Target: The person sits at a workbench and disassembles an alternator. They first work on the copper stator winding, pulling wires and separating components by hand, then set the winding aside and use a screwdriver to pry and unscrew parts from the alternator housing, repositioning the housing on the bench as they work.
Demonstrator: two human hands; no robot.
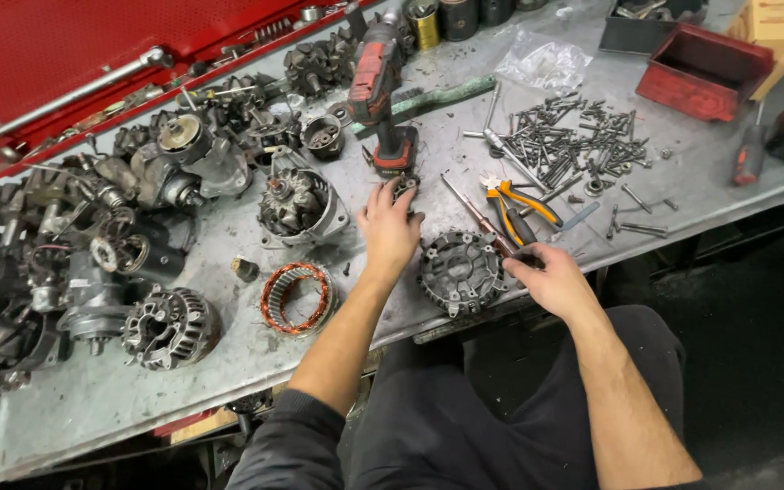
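My left hand (388, 227) reaches across the grey metal bench (229, 363) and grips a small dark part (405, 188) just below the base of a red and black cordless drill (381, 91). My right hand (548, 277) rests at the bench's front edge, its fingers closed on the handle end of a screwdriver (478, 216) that lies on the bench. Between the hands lies a round grey alternator end housing (460, 270). Orange-handled pliers (517, 209) lie just beyond my right hand.
A copper-wound stator ring (296, 298) and several alternators (171, 327) crowd the left of the bench. A pile of bolts and screws (573, 141) lies at the right, with a red metal box (702, 71) behind it. A red tool board (74, 54) stands at the back left.
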